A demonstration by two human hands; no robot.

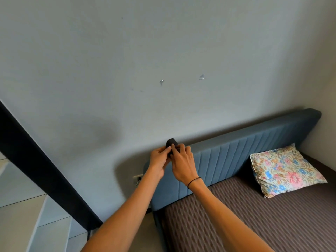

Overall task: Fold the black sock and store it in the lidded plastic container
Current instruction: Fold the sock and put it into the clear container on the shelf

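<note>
A pale grey-blue wall (127, 60) fills most of the view and is marked by two small chipped spots (161, 82). A soft shadow is cast on it at the lower left. A blue padded headboard (245, 148) with vertical stitching is set against the wall. The bed (272, 219) is covered in a brown patterned spread, and a floral pillow (285, 171) is propped near the headboard. A wall socket (137, 178) is seen beside the headboard. A dark diagonal beam (45, 175) crosses the left side.
</note>
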